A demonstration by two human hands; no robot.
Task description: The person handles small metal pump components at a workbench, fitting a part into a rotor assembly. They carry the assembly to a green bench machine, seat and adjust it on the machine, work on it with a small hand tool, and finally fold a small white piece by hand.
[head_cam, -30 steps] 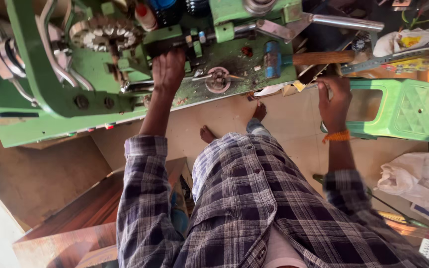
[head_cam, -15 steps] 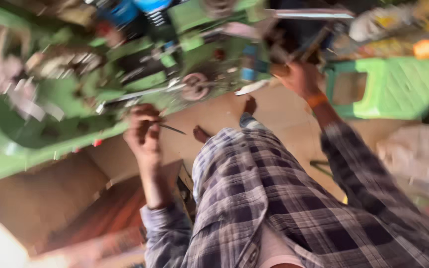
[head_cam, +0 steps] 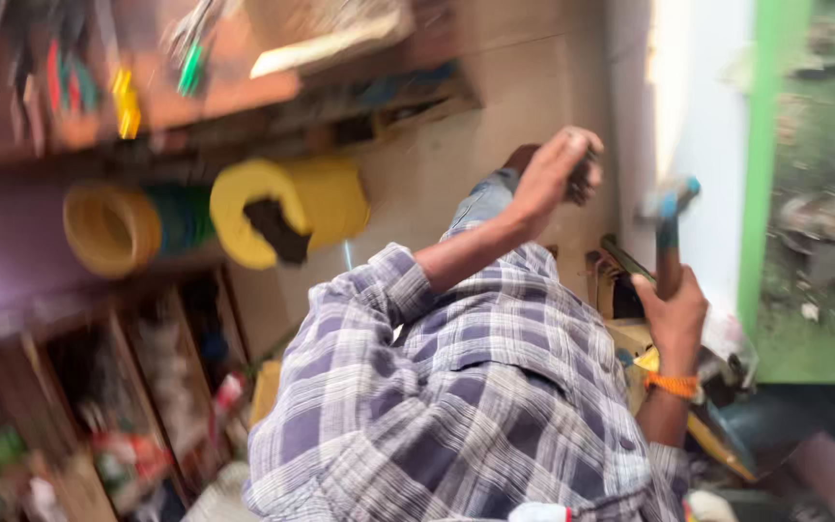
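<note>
The view is blurred and turned sideways over my checked shirt (head_cam: 456, 406). My right hand (head_cam: 671, 311), with an orange band (head_cam: 674, 385) at the wrist, grips the handle of a hammer-like tool (head_cam: 669, 217) with a blue-tipped head pointing up. My left hand (head_cam: 555, 176) is raised above my knee with the fingers curled around a small dark tool (head_cam: 587, 179), whose shape is smeared. The two hands are about a hand's width apart.
A yellow spool (head_cam: 292, 208) and a yellow-and-green spool (head_cam: 123, 227) lie by wooden shelves (head_cam: 147, 387) at the left. Hand tools hang at the top left (head_cam: 128, 97). A green machine frame (head_cam: 756, 193) stands at the right, with clutter below it.
The view has swung away from the green machine towards the shelves and spools. My left hand has come off the machine, and my right hand now holds a hammer-like tool upright.
</note>
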